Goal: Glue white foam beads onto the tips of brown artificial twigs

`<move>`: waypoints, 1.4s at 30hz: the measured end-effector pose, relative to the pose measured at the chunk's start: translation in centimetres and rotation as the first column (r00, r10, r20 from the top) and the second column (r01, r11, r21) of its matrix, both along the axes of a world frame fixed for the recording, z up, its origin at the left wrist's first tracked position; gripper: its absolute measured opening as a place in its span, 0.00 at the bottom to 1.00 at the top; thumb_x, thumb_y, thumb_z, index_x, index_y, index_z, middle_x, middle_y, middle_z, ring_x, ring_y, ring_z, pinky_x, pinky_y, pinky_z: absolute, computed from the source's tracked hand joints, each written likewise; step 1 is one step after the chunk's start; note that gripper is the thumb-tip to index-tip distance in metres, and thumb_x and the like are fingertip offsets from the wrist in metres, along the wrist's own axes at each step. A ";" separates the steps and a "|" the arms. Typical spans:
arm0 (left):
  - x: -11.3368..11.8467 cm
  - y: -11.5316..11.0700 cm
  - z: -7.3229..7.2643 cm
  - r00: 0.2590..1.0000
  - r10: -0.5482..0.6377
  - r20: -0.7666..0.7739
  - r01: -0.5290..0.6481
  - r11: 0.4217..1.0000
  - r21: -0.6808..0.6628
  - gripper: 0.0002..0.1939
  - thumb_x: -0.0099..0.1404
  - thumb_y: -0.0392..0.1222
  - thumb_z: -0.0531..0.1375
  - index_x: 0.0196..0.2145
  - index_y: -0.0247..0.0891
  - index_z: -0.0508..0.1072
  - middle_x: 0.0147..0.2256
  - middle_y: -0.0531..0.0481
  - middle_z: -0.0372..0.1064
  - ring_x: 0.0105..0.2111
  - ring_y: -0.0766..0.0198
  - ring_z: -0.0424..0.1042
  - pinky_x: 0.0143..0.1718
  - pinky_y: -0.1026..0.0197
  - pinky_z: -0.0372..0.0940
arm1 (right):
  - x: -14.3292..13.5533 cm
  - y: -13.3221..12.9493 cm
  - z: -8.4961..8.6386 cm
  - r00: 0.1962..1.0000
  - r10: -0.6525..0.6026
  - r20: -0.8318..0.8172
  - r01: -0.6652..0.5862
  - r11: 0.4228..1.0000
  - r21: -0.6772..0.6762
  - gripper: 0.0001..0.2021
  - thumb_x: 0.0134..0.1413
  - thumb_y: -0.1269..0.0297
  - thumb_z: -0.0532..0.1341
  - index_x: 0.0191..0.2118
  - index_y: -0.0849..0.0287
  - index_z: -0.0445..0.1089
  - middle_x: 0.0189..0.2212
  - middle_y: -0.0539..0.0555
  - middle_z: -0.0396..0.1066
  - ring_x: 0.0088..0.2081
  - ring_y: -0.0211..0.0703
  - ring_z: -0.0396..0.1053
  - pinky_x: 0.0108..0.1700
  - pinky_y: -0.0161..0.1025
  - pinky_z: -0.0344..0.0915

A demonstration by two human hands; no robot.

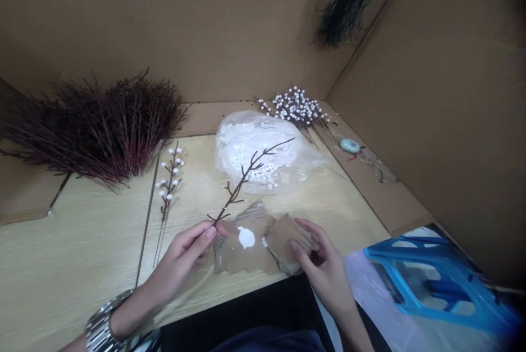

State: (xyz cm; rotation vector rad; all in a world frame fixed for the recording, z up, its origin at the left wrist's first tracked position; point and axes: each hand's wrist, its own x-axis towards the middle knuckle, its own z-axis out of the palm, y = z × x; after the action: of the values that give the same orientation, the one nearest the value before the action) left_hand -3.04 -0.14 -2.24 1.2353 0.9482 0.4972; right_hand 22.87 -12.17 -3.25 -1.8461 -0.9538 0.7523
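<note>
Between the thumb and fingers of my left hand (pixel 191 245) is the lower end of a brown artificial twig (pixel 242 179), slanting up to the right. Small white dabs show on some of its side shoots. My right hand (pixel 322 256) grips a torn piece of cardboard (pixel 285 240), thumb on top. Under and beside it lies a larger cardboard piece (pixel 255 261) with a white blob of what looks like glue (pixel 246 237). Behind the twig sits a clear plastic bag (pixel 230 141) of white foam-like balls. A finished-looking berry twig (pixel 168 177) with white balls lies at left.
A big pile of bare brown twigs (pixel 119 122) is at the back left. White-berried twigs (pixel 298 105) lie at the back right. Dark strands (pixel 349 1) hang above. A pale oval object (pixel 349 145) and a blue plastic stool or crate (pixel 431 281) are on the right. Cardboard walls enclose the table.
</note>
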 end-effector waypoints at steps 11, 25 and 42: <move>0.1 -0.1 0.1 1.000 -0.002 0.010 0.002 1.000 0.024 0.21 0.71 0.59 0.56 0.43 0.38 0.76 0.25 0.57 0.48 0.25 0.66 0.48 0.25 0.64 0.46 | 2.3 0.8 1.2 0.878 0.039 0.476 -0.116 0.984 0.133 0.26 0.64 0.56 0.61 0.65 0.50 0.59 0.58 0.60 0.62 0.55 0.53 0.66 0.52 0.51 0.68; 0.2 -0.2 -0.3 0.984 0.092 0.153 -0.099 0.994 0.041 0.20 0.73 0.58 0.54 0.41 0.38 0.72 0.25 0.59 0.46 0.24 0.66 0.47 0.25 0.64 0.47 | 4.4 13.8 3.1 0.547 0.553 0.628 -0.547 0.804 -0.231 0.05 0.59 0.73 0.59 0.34 0.60 0.70 0.33 0.55 0.72 0.36 0.44 0.68 0.40 0.39 0.60; 0.0 -0.1 -0.6 0.993 0.076 0.090 -0.083 0.993 0.079 0.22 0.74 0.60 0.51 0.42 0.38 0.72 0.24 0.60 0.46 0.23 0.66 0.48 0.24 0.63 0.45 | 6.3 15.9 5.2 0.488 0.659 0.572 -0.652 0.711 -0.264 0.11 0.62 0.70 0.55 0.42 0.57 0.76 0.40 0.56 0.79 0.42 0.48 0.76 0.47 0.43 0.68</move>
State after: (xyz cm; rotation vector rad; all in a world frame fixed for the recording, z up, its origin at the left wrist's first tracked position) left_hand -2.99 -0.28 -2.80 1.2432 0.9126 0.6539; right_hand 29.20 3.70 1.91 -1.7384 -2.2104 0.5375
